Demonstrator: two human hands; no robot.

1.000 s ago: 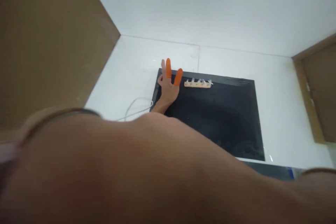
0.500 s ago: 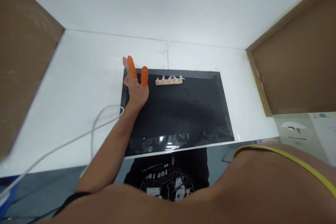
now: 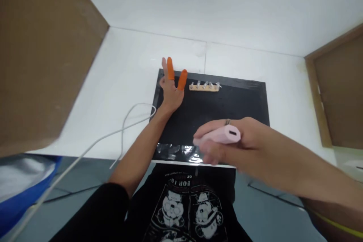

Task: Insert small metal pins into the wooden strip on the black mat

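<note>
My left hand (image 3: 171,87) lies flat on the far left corner of a black mat (image 3: 221,113), fingers spread, with orange finger cots on two fingertips. Just right of it on the mat sits a small wooden strip (image 3: 204,86) with several metal pieces standing on it. My right hand (image 3: 227,141) hovers over the mat's near edge, fingers closed round a pale pink oblong device (image 3: 219,136) with a port at its end. A ring shows on one finger.
The mat lies on a white tabletop (image 3: 124,79). A white cable (image 3: 124,128) loops off the mat's left side toward the near left. Brown cardboard panels stand at the left (image 3: 42,53) and right (image 3: 340,94). A blue object (image 3: 19,193) is at the lower left.
My right arm, which blocked the view as a blur, has come forward; the right hand now shows over the mat holding the pink device. The left hand has stayed in place.
</note>
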